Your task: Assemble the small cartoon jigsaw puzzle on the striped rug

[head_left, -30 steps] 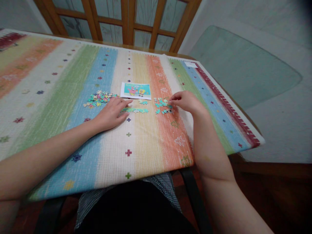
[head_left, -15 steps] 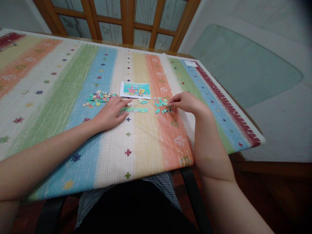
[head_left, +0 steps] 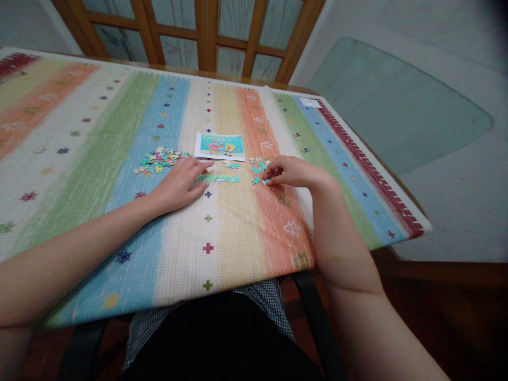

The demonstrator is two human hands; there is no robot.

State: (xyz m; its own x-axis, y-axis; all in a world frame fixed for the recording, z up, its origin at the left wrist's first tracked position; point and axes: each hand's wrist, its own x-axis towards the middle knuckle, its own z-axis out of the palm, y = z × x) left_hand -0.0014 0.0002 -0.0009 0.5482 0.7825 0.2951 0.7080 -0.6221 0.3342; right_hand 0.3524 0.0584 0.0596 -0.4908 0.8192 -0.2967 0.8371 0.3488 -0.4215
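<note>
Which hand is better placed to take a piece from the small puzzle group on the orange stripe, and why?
Probably the right hand: it is already at that small group, while the left hand lies farther off, by the assembled strip.

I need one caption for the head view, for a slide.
Left hand beside the puzzle strip, right hand at a cluster of pieces.

Soft, dim light, dark vignetting upper right

A head-worn camera looks forward and down from above the lap point(head_left: 273, 313), close over the tablecloth point(head_left: 242, 227), toward wooden-framed doors point(head_left: 202, 39).
</note>
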